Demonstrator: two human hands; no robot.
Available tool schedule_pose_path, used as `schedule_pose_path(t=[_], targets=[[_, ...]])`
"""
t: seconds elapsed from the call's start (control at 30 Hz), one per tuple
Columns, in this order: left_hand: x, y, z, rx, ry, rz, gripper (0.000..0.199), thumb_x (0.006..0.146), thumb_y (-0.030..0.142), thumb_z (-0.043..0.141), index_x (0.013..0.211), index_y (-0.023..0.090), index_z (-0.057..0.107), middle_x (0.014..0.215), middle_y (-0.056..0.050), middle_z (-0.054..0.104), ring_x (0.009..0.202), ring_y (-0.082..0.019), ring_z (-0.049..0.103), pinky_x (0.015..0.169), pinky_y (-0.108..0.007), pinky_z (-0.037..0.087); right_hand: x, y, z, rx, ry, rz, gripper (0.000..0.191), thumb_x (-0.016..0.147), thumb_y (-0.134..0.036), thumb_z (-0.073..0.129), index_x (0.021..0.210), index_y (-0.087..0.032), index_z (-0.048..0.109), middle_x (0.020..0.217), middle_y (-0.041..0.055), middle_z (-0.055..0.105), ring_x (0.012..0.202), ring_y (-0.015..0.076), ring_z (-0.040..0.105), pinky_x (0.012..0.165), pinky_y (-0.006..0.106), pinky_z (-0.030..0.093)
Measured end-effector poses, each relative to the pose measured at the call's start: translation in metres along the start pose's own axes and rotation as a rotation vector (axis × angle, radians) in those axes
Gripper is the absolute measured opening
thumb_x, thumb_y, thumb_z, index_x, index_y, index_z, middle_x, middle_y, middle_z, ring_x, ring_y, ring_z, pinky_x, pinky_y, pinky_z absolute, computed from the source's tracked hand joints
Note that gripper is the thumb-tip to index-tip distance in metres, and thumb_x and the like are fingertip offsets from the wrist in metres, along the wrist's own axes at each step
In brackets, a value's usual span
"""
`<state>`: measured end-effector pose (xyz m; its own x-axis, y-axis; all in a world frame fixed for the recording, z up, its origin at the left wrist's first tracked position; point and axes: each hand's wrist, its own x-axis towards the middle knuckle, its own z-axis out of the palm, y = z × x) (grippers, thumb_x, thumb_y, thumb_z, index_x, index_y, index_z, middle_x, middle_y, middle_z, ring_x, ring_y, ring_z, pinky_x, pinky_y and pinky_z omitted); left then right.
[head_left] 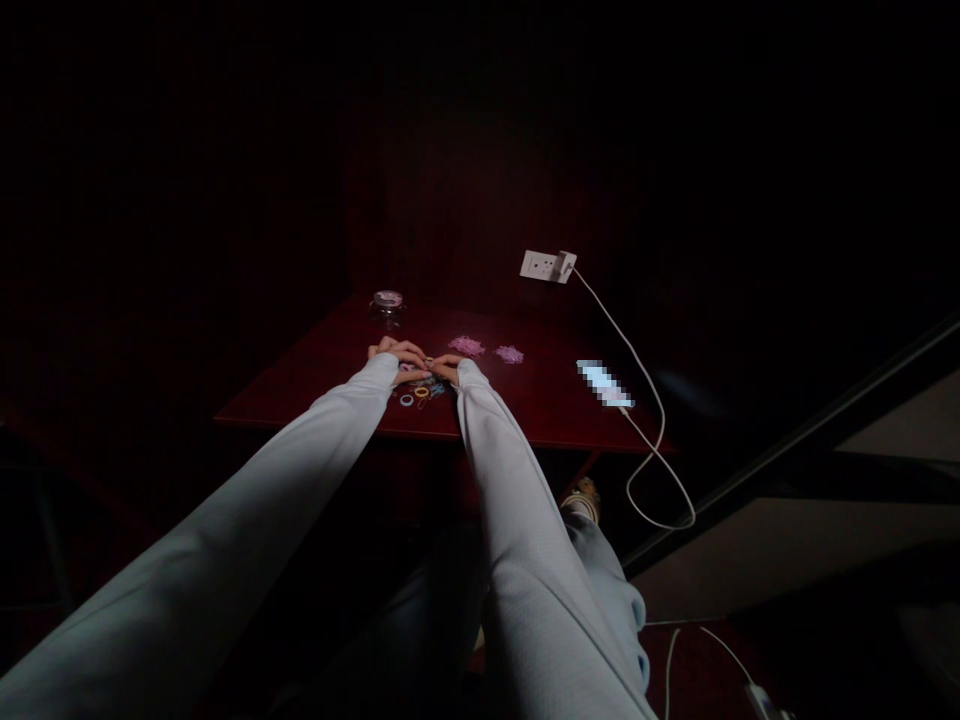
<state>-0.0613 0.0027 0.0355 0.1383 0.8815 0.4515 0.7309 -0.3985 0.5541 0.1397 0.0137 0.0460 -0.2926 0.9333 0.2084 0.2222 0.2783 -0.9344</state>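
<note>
Over the front half of the dark red table, my left hand (399,352) and my right hand (447,367) meet with bent fingers. Pinched between their fingertips is a small yellowish hair tie (429,360), partly covered by the fingers. Below them lies a loose heap of coloured hair ties, among them a yellow one (421,393), a pale blue one (406,400) and several blue ones (437,390). The left hand hides part of this heap. Just beyond my right hand are a pink pile (466,346) and a lilac pile (510,354) of small bands.
A clear jar (388,308) with a pinkish lid stands at the table's back left. Towards the right edge lies a lit phone (604,384); its white cable (646,360) loops past the edge to a wall socket (537,265). The surroundings are very dark.
</note>
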Motion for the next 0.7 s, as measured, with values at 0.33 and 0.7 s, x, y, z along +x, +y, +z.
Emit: schedule_pose_path(t=[0.33,0.7], targets=[[-0.002,0.010,-0.001,0.008,0.024,-0.002,0.033,0.081,0.065,0.089,0.080,0.032,0.084,0.115,0.000,0.086,0.118,-0.033,0.061,0.111,-0.058,0.040,-0.004,-0.005,-0.001,0.049,0.036,0.116,0.031,0.077,-0.047,0.098,0.078,-0.019,0.084,0.069,-0.0011,0.074,0.074,0.0149,0.068,0.081,0.027,0.057],[0.005,-0.008,0.001,0.005,-0.019,0.003,0.037,0.085,0.067,0.086,0.078,0.031,0.086,0.119,-0.006,0.085,0.124,-0.037,0.063,0.113,-0.059,0.043,-0.007,-0.004,-0.001,0.038,0.017,0.106,0.026,0.085,-0.043,0.094,0.081,-0.019,0.086,0.078,0.0022,0.079,0.086,0.0196,0.075,0.094,0.033,0.061]])
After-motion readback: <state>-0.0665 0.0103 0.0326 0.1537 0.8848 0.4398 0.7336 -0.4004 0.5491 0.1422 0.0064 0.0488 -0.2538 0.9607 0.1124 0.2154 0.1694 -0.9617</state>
